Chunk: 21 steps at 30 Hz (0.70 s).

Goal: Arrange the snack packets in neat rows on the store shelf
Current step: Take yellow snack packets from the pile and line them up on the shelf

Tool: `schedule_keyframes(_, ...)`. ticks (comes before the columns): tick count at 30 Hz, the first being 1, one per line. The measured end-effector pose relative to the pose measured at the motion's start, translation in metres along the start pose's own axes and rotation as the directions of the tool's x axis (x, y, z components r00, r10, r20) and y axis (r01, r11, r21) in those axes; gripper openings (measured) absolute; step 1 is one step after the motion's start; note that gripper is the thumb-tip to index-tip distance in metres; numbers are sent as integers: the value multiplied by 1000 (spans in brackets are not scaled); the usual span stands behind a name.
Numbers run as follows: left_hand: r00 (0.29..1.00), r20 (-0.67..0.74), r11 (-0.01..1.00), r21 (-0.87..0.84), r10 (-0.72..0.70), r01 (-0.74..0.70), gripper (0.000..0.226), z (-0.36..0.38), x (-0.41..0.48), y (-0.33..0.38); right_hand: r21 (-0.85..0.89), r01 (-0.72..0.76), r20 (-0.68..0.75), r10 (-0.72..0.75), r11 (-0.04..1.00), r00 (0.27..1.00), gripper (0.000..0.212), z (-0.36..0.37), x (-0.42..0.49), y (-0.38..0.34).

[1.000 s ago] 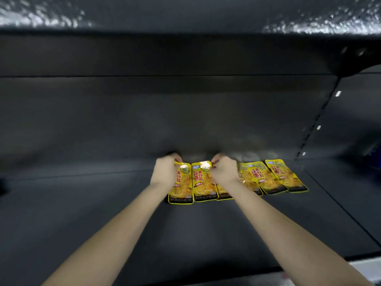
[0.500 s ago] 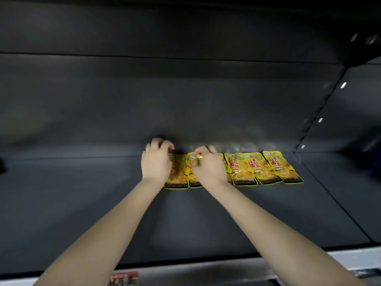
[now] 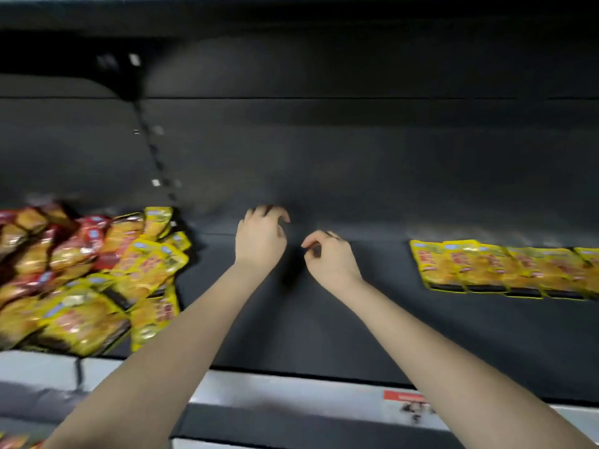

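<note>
A row of yellow snack packets (image 3: 499,267) lies flat and overlapping at the right of the dark shelf (image 3: 324,319). A loose heap of yellow and red packets (image 3: 84,277) fills the shelf's left side. My left hand (image 3: 261,239) hovers over bare shelf near the back, fingers curled and apart, holding nothing. My right hand (image 3: 330,256) is beside it, thumb and forefinger nearly pinched, with nothing visible in it. Both hands are well left of the neat row and right of the heap.
The shelf's back wall (image 3: 356,157) rises just behind the hands. A slotted upright post (image 3: 155,150) stands behind the heap. A pale price rail (image 3: 291,396) with a red label (image 3: 405,396) runs along the front edge. More packets (image 3: 16,442) peek from a lower shelf.
Both hands have left the row of packets and moved left; the view swung left, so the row now sits at the right and the heap has come into view.
</note>
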<state>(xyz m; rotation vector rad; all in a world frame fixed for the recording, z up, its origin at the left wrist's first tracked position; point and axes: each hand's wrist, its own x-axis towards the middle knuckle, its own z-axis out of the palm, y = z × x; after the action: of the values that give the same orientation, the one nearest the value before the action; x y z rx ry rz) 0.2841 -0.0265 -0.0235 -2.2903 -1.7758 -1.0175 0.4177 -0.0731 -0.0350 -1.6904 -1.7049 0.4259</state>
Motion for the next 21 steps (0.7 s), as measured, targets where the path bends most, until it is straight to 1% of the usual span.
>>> schedule_keyframes(4,999,11,999,23,-31,31,33,-42,-16,-81,40,62,50,-64,997,997,25,65,0,-66)
schedule_keyframes(7,994,27,994,18,-106,105,31,-72,-32,-137,86,114,51,-118,990,992,26,107,-1,-112)
schedule_keyframes(9,988,51,988,55,-145,143,31,-90,-43,-171,117,141,71,-149,983,986,26,131,-1,-138)
schedule_keyframes(12,974,97,978,71,-204,198,32,-113,-55,-212,70,171,154,-180,983,972,31,162,1,-168)
schedule_keyframes(14,946,152,957,77,-288,279,28,-122,-61,-233,-2,154,263,-148,988,953,43,179,4,-179)
schedule_keyframes(16,913,217,938,66,-346,340,36,-128,-70,-248,-95,150,349,-109,984,931,61,192,8,-183)
schedule_keyframes(18,877,295,925,110,-379,363,46,-130,-78,-256,-171,198,357,-127,965,925,76,199,14,-186)
schedule_keyframes(21,828,369,906,199,-423,374,61,-132,-85,-263,-222,262,381,-164,939,910,90,201,20,-193)
